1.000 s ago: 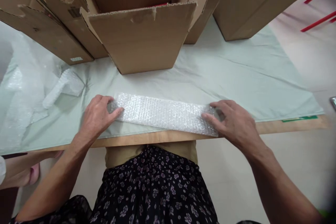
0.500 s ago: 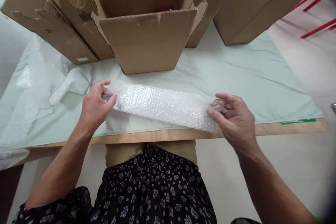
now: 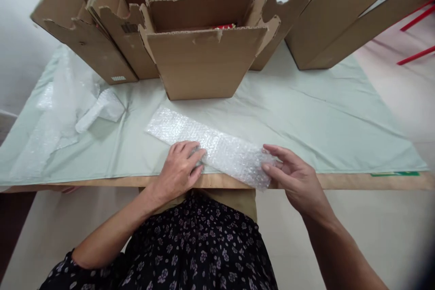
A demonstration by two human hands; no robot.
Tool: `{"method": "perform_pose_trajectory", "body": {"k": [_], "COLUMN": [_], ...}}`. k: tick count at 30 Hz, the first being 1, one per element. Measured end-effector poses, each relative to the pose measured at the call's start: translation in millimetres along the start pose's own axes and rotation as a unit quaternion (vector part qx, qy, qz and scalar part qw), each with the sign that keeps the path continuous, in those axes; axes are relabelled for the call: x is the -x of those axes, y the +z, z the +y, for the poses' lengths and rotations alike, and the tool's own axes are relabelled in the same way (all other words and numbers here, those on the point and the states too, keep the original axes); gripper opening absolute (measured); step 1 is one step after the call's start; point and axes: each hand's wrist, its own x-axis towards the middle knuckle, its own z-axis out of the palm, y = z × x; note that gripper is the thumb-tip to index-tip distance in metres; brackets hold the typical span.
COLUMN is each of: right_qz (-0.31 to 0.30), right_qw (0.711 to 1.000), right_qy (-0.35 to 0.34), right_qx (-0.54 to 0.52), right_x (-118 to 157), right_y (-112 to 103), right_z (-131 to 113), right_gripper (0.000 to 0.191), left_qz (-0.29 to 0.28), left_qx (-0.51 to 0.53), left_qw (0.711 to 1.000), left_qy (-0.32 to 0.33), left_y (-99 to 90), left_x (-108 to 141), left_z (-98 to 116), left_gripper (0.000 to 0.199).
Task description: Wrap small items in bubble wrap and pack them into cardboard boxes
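A long, folded strip of bubble wrap [image 3: 217,142] lies slantwise on the table, its right end hanging slightly over the front edge. My right hand [image 3: 294,174] pinches that right end between thumb and fingers. At the strip's near edge, about the middle, is my left hand [image 3: 183,163], its curled fingers on top of the wrap and its thumb close to the edge. The strip's far left end lies loose on the cloth.
An upright cardboard box [image 3: 207,63] stands behind the strip, with several more boxes around it. Crumpled bubble wrap [image 3: 64,113] lies at the left of the pale green tablecloth [image 3: 326,118]. The wooden table edge [image 3: 343,181] runs along the front; red metal legs [image 3: 416,54] show at far right.
My left hand has left the strip's left end and moved right to its near edge. The right end has come down toward the table's front, so the strip now slants more.
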Motion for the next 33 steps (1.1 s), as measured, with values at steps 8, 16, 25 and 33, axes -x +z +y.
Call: {"method": "perform_pose_trajectory", "body": {"k": [8,16,25,33], "right_qz": [-0.158,-0.315,-0.214,-0.324], "right_qw": [0.966,0.924,0.972,0.928], "right_qy": [-0.19,-0.209,0.089,0.009], "right_qx": [0.074,0.065,-0.038,-0.186], "right_x": [32.0,35.3,111.3,87.6], "right_y": [15.2,34.0,26.9,70.9], "right_z": [-44.0,-58.5,9.4,-30.6], "right_gripper": [0.034,0.032,0.017,0.014], "left_qz": [-0.068,-0.088,-0.102,-0.099], "left_qx": [0.063,0.152,0.22,0.246], "left_qw": [0.994,0.977,0.953,0.945], "left_qy": [0.056,0.117,0.18,0.191], "left_y": [-13.4,-17.2,-6.4,-2.1], "left_x": [4.6,-14.9,-36.0,-40.8], "left_z": [-20.9,-47.4,-47.1,-47.6], "left_gripper": [0.038,0.023,0.016,0.019]}}
